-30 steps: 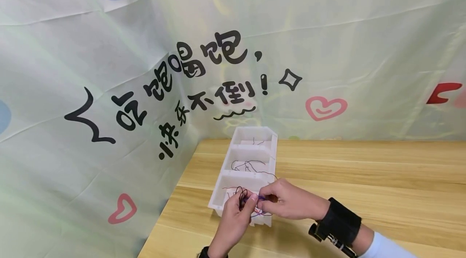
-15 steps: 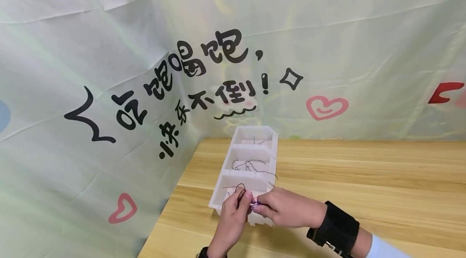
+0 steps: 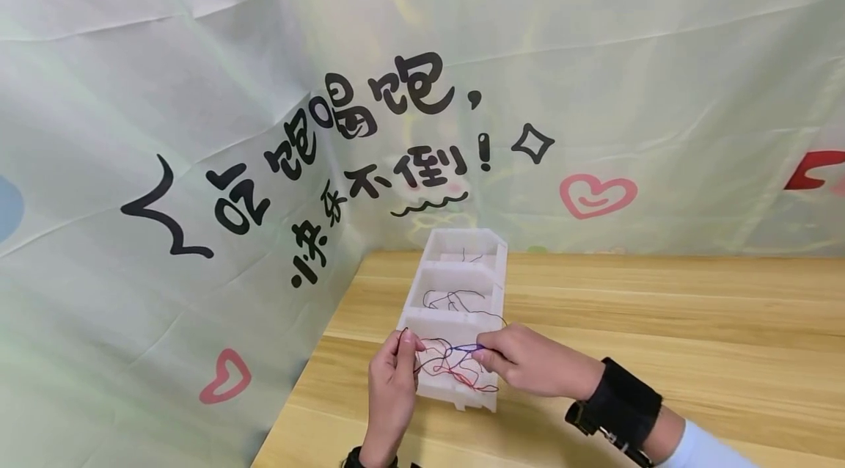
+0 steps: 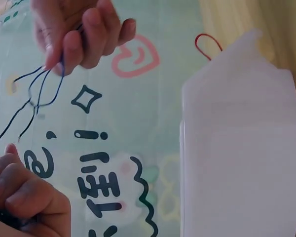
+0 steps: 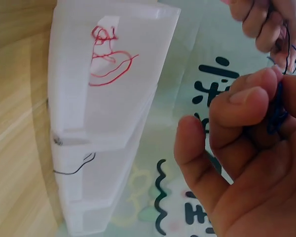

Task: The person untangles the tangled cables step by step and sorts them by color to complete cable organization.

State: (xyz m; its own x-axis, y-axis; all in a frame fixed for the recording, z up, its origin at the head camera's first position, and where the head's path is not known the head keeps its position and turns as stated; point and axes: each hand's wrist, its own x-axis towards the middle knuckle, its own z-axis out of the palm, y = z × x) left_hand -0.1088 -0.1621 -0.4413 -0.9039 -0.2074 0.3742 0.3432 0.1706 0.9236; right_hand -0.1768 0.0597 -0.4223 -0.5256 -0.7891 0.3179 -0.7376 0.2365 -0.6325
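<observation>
Thin wires hang stretched between the two hands over the front compartment of a white three-part bin [image 3: 449, 315]. My left hand [image 3: 391, 384] pinches black wire [image 3: 436, 340] above that compartment's left side. My right hand [image 3: 538, 362] pinches blue wires [image 3: 465, 348] above its right edge; the right wrist view shows a bunched blue part [image 5: 277, 116] under its fingers. Loose loops tangle between the hands. Red wires [image 5: 108, 57] lie in the front compartment. Fingers hide the gripped ends.
A loose black wire [image 3: 455, 299] lies in the middle compartment and hangs over its right edge. Short dark wires [image 3: 470, 256] lie in the back one. The bin stands on a wooden table [image 3: 660, 321], with a printed cloth [image 3: 660, 101] behind and at left.
The hands were close together over the front compartment. My left hand has moved left and my right hand slightly right, spreading the tangle; more red and blue wire now shows between them.
</observation>
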